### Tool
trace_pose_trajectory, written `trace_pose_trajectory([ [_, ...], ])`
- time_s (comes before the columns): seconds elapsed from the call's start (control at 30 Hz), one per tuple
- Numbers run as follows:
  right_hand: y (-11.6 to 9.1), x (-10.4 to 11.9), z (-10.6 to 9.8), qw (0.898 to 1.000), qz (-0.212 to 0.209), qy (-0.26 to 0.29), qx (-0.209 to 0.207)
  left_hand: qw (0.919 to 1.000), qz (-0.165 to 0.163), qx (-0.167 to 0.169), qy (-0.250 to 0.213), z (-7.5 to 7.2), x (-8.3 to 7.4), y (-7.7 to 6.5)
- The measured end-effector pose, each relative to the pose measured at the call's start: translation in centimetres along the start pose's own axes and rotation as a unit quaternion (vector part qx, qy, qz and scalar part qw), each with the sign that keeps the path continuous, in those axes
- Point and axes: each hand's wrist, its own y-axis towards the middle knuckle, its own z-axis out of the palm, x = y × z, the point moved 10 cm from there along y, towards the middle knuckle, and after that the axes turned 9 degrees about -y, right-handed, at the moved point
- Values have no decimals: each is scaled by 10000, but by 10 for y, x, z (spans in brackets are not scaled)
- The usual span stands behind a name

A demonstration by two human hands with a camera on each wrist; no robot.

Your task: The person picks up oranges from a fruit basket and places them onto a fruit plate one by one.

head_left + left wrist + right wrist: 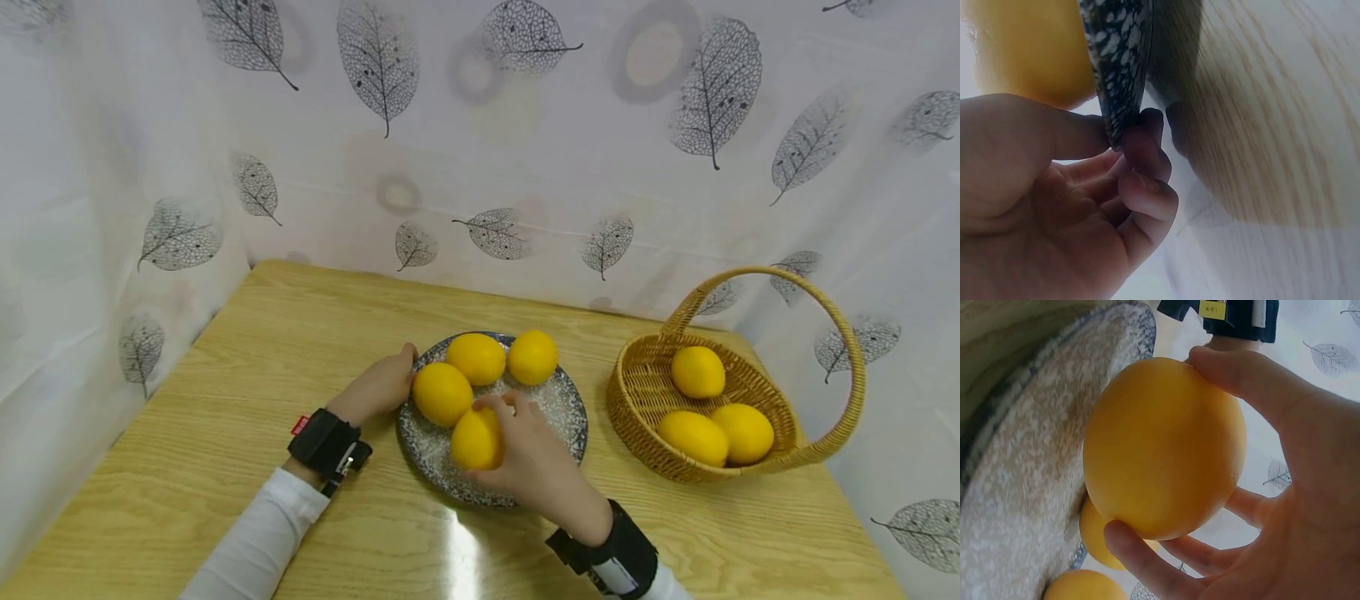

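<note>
My right hand (536,454) grips a smooth yellow lemon (477,439) over the near part of a speckled grey plate (558,417) with a dark rim. In the right wrist view, thumb and fingertips span this lemon (1163,450), close above the plate surface (1029,431). My left hand (382,385) pinches the plate's left rim; the left wrist view has the thumb on one face and curled fingers (1147,194) on the other side of the rim (1119,69). On the plate's far and left side sit a left lemon (442,394), a middle lemon (476,359) and a right lemon (532,357).
Right of the plate stands a woven wicker basket (626,400) with a tall arched handle (843,342), holding three lemons (697,372). Both rest on a light wooden table (300,350). A white leaf-printed curtain (480,150) hangs along the back and sides.
</note>
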Motion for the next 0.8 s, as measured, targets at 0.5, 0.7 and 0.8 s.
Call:
trace_pose_trajectory([
  [0.5,-1,4,14,9993,-146,-224,247,10000,-6,-26,42,-1,-2,-2],
  [0.7,-2,4,13,9991,-205,-247,278,10000,17,-42,48,-1,-2,-1],
  [0.8,-2,4,12,9992,-198,-167,298,10000,-3,-21,17,-1,0,0],
])
